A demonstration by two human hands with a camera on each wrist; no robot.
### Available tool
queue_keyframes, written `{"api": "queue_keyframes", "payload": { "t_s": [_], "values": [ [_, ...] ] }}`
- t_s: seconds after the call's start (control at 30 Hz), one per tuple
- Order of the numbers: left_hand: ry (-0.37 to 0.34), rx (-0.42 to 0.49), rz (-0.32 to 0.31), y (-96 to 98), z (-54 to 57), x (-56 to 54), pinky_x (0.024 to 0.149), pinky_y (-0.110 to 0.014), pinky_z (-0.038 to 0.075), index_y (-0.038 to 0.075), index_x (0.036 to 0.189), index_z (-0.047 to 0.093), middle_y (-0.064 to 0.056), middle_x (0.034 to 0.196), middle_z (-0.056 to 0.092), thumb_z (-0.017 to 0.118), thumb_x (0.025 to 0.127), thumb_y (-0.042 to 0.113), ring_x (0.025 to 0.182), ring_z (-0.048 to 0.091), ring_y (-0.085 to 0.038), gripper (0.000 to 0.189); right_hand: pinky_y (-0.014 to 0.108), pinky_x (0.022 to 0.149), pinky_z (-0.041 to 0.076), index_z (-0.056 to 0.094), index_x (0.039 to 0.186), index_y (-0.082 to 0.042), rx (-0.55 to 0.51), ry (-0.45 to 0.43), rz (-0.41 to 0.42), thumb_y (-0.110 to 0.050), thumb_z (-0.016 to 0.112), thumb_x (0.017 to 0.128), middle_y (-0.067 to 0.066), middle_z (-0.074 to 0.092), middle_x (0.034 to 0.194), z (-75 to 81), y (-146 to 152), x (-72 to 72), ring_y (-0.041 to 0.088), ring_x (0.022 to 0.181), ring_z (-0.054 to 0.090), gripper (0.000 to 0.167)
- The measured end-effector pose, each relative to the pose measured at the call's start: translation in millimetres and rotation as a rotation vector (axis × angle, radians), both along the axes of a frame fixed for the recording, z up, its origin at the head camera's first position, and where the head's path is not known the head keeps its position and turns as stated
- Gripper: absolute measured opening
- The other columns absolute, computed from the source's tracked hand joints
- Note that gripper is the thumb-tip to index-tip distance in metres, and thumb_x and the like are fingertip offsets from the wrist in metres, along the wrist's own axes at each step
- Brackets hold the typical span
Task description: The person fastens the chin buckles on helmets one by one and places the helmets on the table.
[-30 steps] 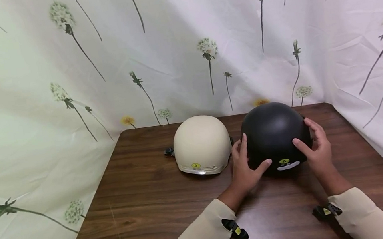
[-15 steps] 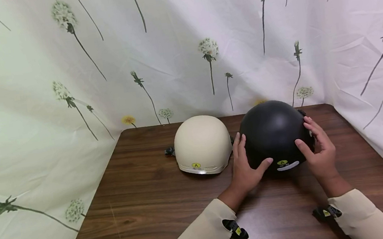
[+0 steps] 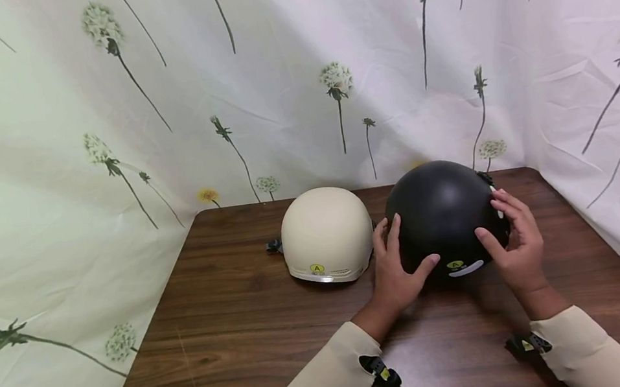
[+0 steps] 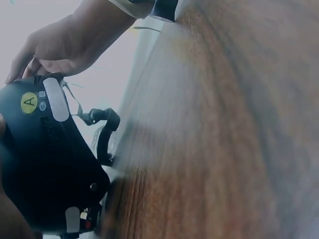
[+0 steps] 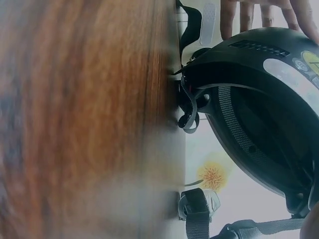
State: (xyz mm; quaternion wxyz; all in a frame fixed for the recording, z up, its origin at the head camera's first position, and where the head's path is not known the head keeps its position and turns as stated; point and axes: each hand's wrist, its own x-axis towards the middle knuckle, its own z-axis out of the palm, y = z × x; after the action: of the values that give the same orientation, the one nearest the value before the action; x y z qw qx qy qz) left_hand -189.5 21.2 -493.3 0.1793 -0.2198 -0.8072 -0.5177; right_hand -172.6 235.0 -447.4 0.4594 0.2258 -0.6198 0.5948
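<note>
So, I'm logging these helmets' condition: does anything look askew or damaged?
The black helmet tilts between the left hand and right hand, its right side raised off the table, unlike the upright cream helmet. I see no damage.

Black helmet (image 3: 438, 209), cream helmet (image 3: 326, 230), brown-grained table (image 3: 237, 353), white flowered cloth (image 3: 283, 79)

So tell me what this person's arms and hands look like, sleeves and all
The left hand and right hand wear no gloves. The left sleeve and right sleeve are plain beige. Near their ends, a left black device and a right black device each show a yellow mark.
</note>
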Motion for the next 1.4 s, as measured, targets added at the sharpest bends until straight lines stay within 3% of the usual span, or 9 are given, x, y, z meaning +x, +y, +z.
{"api": "queue_keyframes", "payload": {
  "t_s": [0.13,0.27,0.47,0.67,0.83,0.97,1.07,1.2,1.4],
  "values": [
    [0.121,-0.051,0.030,1.5,0.9,0.8,0.118,-0.062,0.035,0.010,0.168,0.023,-0.016,0.173,0.017,0.081,0.092,0.040,0.159,0.023,-0.035,0.100,0.036,0.119,0.038,0.060,0.119,0.028,0.040,-0.016,-0.031,0.019,0.073,0.077,0.047,0.050,0.134,3.2,-0.5,1.6,0.036,0.142,0.050,0.045],
    [0.182,-0.064,0.023,3.2,2.9,2.5,0.122,-0.062,0.029,0.000,0.166,0.021,-0.017,0.174,0.018,0.082,0.091,0.039,0.161,0.017,-0.034,0.104,0.033,0.119,0.038,0.063,0.121,0.024,0.090,-0.056,-0.084,0.020,0.072,0.075,0.048,0.047,0.137,6.9,-2.0,5.4,0.035,0.145,0.046,0.047],
    [0.137,-0.098,0.015,3.6,5.3,6.6,0.121,-0.065,0.028,0.005,0.168,0.015,-0.015,0.175,0.013,0.081,0.091,0.043,0.162,0.013,-0.032,0.108,0.030,0.121,0.033,0.062,0.126,0.022,0.073,-0.136,-0.076,0.023,0.070,0.077,0.047,0.042,0.145,6.3,-2.2,8.2,0.038,0.151,0.035,0.050],
    [0.152,-0.096,0.061,4.3,4.4,7.6,0.116,-0.066,0.034,0.014,0.170,0.016,-0.018,0.173,0.014,0.081,0.090,0.044,0.159,0.019,-0.037,0.106,0.023,0.123,0.026,0.046,0.150,0.013,0.079,-0.306,-0.053,0.021,0.075,0.077,0.031,0.029,0.163,-2.8,6.1,1.2,0.033,0.158,0.021,0.078],
    [0.145,-0.108,0.079,4.6,3.6,6.3,0.116,-0.067,0.035,0.019,0.170,0.018,-0.018,0.172,0.014,0.081,0.090,0.042,0.158,0.022,-0.039,0.105,0.027,0.126,0.020,0.044,0.156,0.005,0.077,-0.394,-0.067,0.020,0.078,0.073,0.023,0.031,0.167,-15.9,15.2,-8.1,0.026,0.161,0.017,0.091],
    [0.130,-0.109,0.074,4.6,4.0,5.7,0.116,-0.066,0.035,0.020,0.170,0.019,-0.019,0.172,0.014,0.081,0.090,0.041,0.157,0.022,-0.038,0.104,0.025,0.125,0.019,0.041,0.161,-0.005,0.118,-0.458,-0.086,0.016,0.081,0.075,0.017,0.031,0.170,-13.4,14.2,-3.4,0.023,0.162,0.015,0.098],
    [0.127,-0.112,0.076,4.9,3.7,5.6,0.115,-0.066,0.037,0.020,0.170,0.019,-0.021,0.170,0.015,0.082,0.090,0.041,0.156,0.024,-0.040,0.104,0.024,0.124,0.020,0.041,0.161,-0.003,0.149,-0.424,-0.090,0.015,0.082,0.074,0.019,0.031,0.170,-3.5,8.5,4.9,0.028,0.162,0.017,0.098],
    [0.108,-0.109,0.077,5.1,2.7,5.6,0.114,-0.064,0.038,0.022,0.171,0.015,-0.024,0.167,0.018,0.081,0.090,0.043,0.152,0.029,-0.040,0.107,0.027,0.124,0.022,0.044,0.155,0.007,0.175,-0.286,-0.085,0.016,0.083,0.070,0.029,0.035,0.165,9.5,1.1,13.7,0.038,0.159,0.022,0.094],
    [0.088,-0.071,0.046,5.7,0.9,4.6,0.116,-0.067,0.033,0.020,0.170,0.013,-0.020,0.169,0.013,0.080,0.090,0.046,0.155,0.023,-0.039,0.108,0.030,0.125,0.025,0.050,0.147,0.014,0.189,-0.165,-0.069,0.014,0.082,0.067,0.037,0.041,0.156,12.2,-2.2,14.0,0.040,0.157,0.028,0.086]
  ]
}}
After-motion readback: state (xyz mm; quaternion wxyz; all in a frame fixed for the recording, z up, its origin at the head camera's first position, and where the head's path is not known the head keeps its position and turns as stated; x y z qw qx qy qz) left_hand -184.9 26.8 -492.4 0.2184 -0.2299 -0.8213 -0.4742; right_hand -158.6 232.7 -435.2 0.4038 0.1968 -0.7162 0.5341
